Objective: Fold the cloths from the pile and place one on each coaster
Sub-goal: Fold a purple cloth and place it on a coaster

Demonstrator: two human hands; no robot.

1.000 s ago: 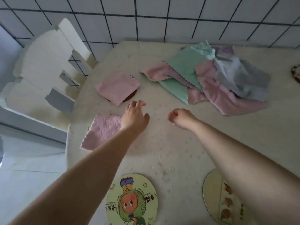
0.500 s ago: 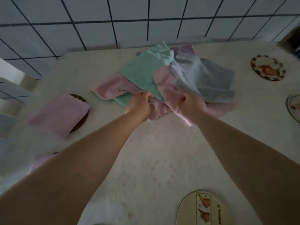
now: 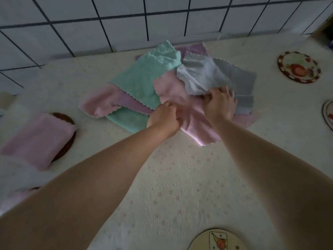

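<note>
A pile of loose cloths lies at the table's far middle: a mint green cloth, a grey cloth, and a pink cloth on top at the front. My left hand pinches the pink cloth's left part. My right hand grips it at its upper right, beside the grey cloth. A folded pink cloth rests on a dark brown coaster at the left. Another folded pink cloth shows at the left edge, mostly hidden by my arm.
Round picture coasters lie uncovered on the cream tablecloth: one at the far right, one cut off by the right edge, one at the bottom. A white tiled wall rises behind the table.
Both hands left the folded cloth at the left and reached to the pile, where they closed on the pink cloth. My view swung right toward the pile.
</note>
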